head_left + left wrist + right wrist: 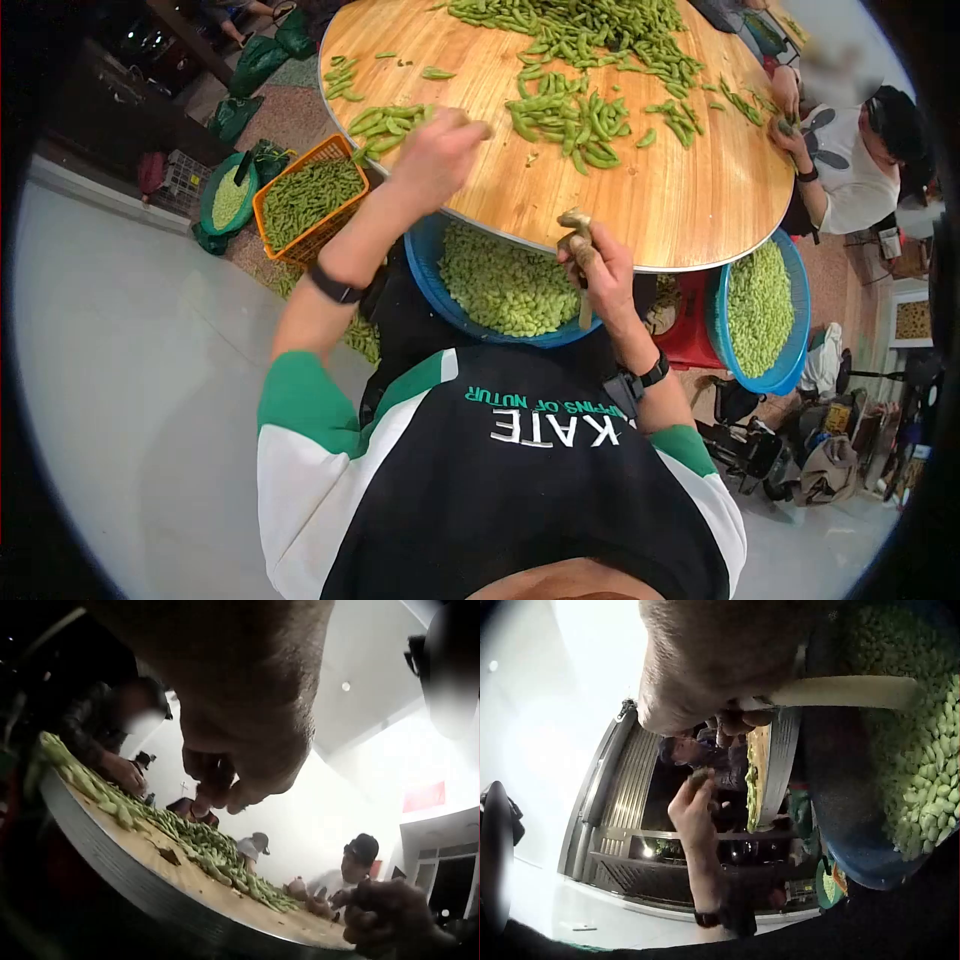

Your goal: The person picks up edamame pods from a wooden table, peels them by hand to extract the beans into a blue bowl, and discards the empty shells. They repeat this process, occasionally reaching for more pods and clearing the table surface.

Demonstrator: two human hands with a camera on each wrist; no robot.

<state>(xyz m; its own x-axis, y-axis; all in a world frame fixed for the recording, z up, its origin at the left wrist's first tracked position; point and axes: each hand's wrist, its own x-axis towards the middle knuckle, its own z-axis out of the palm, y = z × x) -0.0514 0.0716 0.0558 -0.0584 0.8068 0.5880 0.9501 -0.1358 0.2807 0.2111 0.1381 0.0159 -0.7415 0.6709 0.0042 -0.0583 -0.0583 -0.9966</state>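
The left hand (430, 162) is over the round wood-grain worktop (690, 195), beside long green pods (388, 122); its grip is curled, contents indeterminable. The right hand's (606, 268) grip is closed around 1 pale, flat strip (847, 691), near the round blue plastic basin (424, 275) holding shelled pale-green beans (505, 290).

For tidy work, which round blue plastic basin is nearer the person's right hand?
The basin directly before the black shirt front; the other basin stands farther right.

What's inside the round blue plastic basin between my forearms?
Pale green shelled beans; the round brown wooden tabletop hides part of the basin, and the beans cover whatever's beneath.
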